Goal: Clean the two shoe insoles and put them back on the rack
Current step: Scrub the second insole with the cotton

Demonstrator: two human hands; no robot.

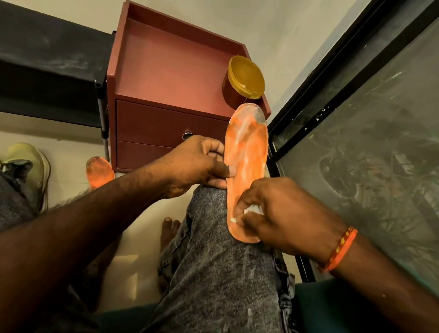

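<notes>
Seen from the head camera, both hands work on one orange insole (245, 158) that lies lengthwise along the person's right knee (209, 218), toe end pointing away toward the red cabinet (164, 125). The left hand (194, 167) is partly curled: its thumb presses flat on the insole's left edge near the middle, and the fingers wrap behind it, pinching the insole steady. The right hand (282, 216) is closed around a small white wad (253, 211), cloth or tissue, I cannot tell which, and presses it against the heel end of the insole. White smears streak the insole's orange face, and its toe tip looks grey and worn.

Counting things: two insoles are in view. The second insole (99, 172) lies on the pale floor just beside the cabinet's lower left corner, only partly visible behind the left forearm. One jar with a yellow lid (244, 83) stands on the cabinet's top tray at its right front corner, just beyond the held insole's toe. The cabinet shows two drawer fronts and one small knob (186, 135). Two pale green shoes (29, 167) sit on the floor at the left edge. One black rack (45, 68) stands to the cabinet's left. One orange band (340, 249) circles the right wrist. A dark-framed glass panel (385, 142) runs along the right side.
</notes>
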